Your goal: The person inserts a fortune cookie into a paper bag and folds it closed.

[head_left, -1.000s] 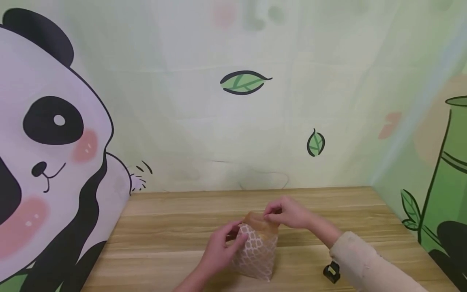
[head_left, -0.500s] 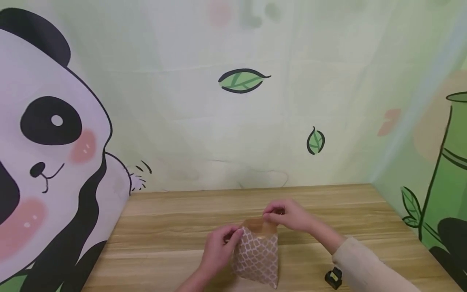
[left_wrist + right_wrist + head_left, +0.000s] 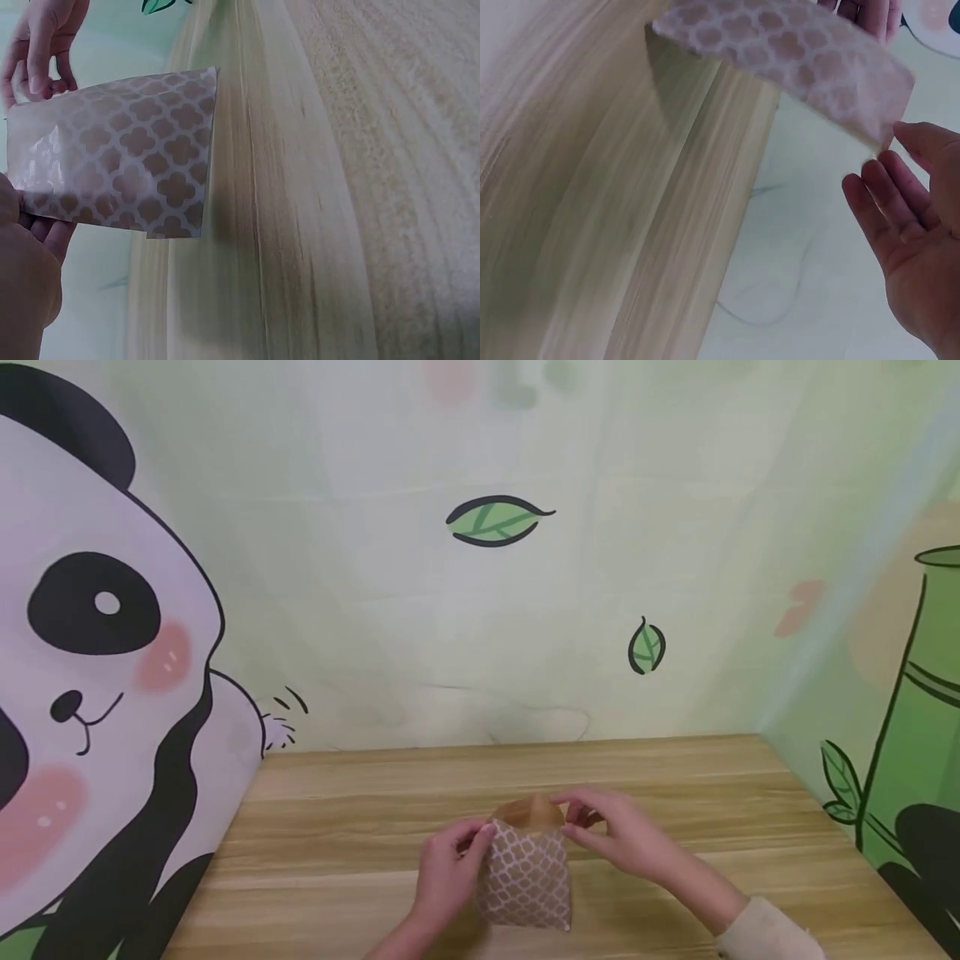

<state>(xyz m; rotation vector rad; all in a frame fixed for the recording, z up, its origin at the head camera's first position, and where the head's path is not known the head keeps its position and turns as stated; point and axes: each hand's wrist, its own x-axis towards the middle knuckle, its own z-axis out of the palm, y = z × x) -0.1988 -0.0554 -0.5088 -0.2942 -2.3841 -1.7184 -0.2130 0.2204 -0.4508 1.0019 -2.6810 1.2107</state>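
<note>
Far left, the printed panda (image 3: 112, 652) fills its side of the backdrop (image 3: 375, 610), and then along the wooden table (image 3: 337, 827) comes the left hand (image 3: 450, 868), thumb and fingers pinching the upper left edge of a paper bag (image 3: 525, 881). The bag sits right there, just to the right of that hand and between the two, its white lattice pattern facing the wearer, its brown inside showing at the mouth, which points up and away. Its lower end hangs close over the boards; whether it touches them I can't tell. Over to the right hand (image 3: 618, 835): thumb and fingers are at the bag's upper right corner, index finger reaching up by the rim, but whether they grip it or merely touch it, I can't tell. Further right, a pale sleeve (image 3: 768, 931) near the table's front, then the printed green bamboo (image 3: 922, 710).
</note>
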